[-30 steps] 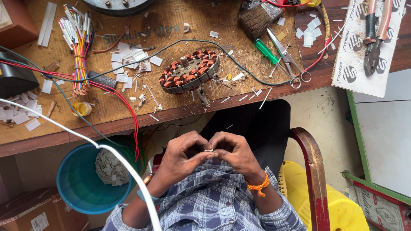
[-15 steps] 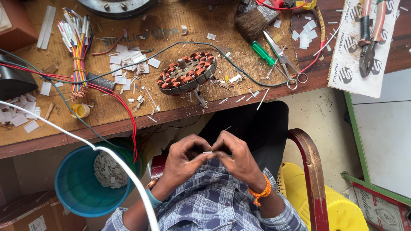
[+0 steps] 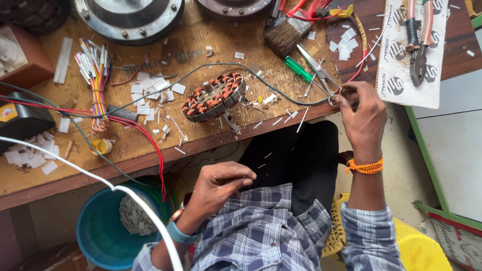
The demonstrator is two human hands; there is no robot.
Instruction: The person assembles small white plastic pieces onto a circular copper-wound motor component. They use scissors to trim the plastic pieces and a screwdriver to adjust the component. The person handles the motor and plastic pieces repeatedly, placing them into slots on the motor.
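Carefully, my right hand [image 3: 360,113] closes its grip on the scissors [image 3: 321,75] handle loops at the counter [image 3: 211,145] edge, lifting best straight up, while my left hand [image 3: 221,183] pinches shut, seemingly empty.

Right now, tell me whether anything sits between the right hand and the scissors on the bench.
Nothing visible does. The right hand is already at the scissors, fingers at the ring handles by the bench edge. The green screwdriver lies beside the blades, not in the way.
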